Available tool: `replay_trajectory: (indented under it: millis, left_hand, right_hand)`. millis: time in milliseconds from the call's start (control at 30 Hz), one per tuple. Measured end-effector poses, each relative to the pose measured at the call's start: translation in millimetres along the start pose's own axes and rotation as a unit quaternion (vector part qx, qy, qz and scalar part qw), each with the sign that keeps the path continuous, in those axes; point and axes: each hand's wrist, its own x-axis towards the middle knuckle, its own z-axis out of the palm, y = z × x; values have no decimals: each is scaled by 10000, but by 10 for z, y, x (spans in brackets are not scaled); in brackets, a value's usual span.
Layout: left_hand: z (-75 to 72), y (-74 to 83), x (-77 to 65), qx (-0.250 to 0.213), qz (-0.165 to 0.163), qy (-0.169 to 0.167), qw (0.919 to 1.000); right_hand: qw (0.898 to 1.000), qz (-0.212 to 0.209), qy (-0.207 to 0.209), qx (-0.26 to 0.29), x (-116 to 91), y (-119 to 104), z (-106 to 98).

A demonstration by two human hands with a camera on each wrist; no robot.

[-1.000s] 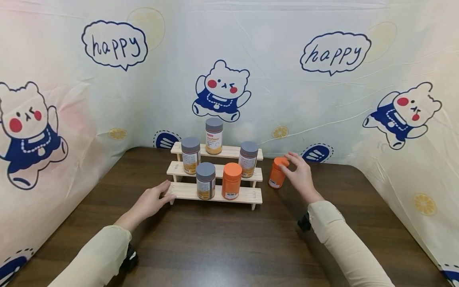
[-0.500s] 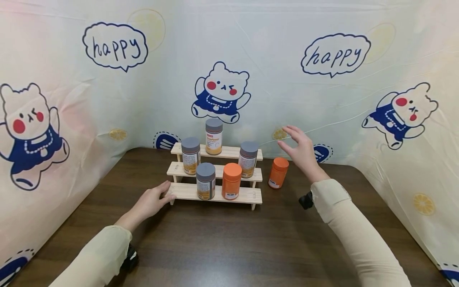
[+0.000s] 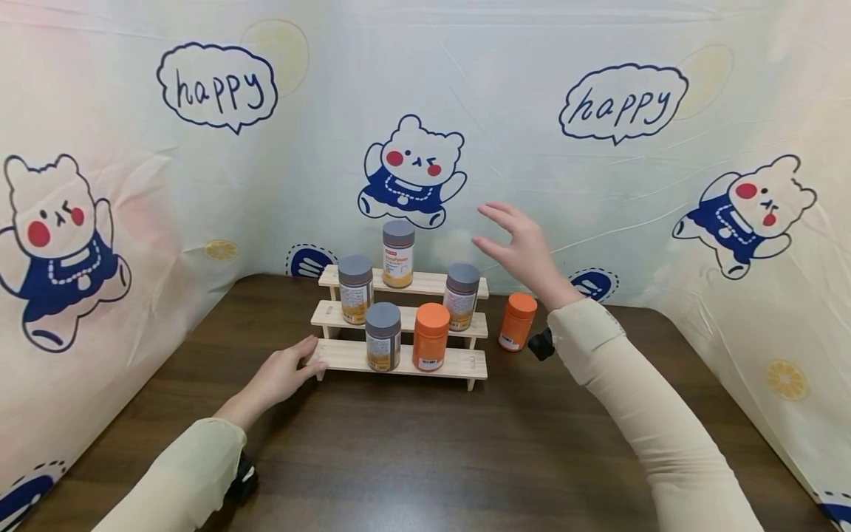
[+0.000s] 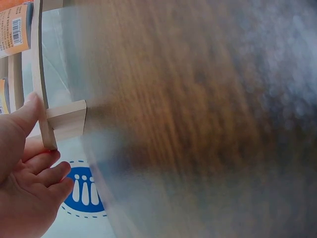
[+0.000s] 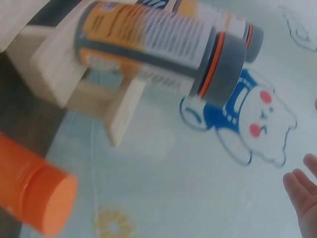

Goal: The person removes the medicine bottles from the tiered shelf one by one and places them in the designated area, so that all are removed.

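Observation:
A three-step wooden display stand (image 3: 335, 355) stands on the table with grey-capped jars on its steps. My left hand (image 3: 282, 375) pinches the left end of its lowest board, thumb above and fingers at the end edge, as the thumb (image 4: 29, 111) shows in the left wrist view. My right hand (image 3: 521, 247) is raised in the air right of the top step, fingers spread and holding nothing. The nearest jar to it is a grey-capped jar (image 3: 461, 299) on the right of the middle step. An orange jar (image 3: 516, 325) stands on the table below my right wrist.
The top step carries a grey-capped jar (image 3: 398, 255), the middle step another jar (image 3: 355, 292) at its left. On the lowest step a grey-capped jar (image 3: 383, 338) stands beside an orange jar (image 3: 431, 338). A patterned cloth (image 3: 312, 148) hangs behind the brown table (image 3: 412, 451).
My right hand has let go of the orange jar on the table, risen and moved left toward the stand. My left hand stays on the stand's lowest board.

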Motion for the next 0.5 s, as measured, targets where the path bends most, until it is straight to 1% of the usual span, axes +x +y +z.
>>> replay_trajectory:
  millis: [300, 500]
  left_hand:
    - [6, 0, 3, 20, -42, -9, 10000]
    - [8, -4, 4, 22, -74, -28, 10000]
  right_hand:
    - [9973, -465, -570, 38, 192, -336, 272]
    - [9956, -376, -853, 5, 285, -465, 448]
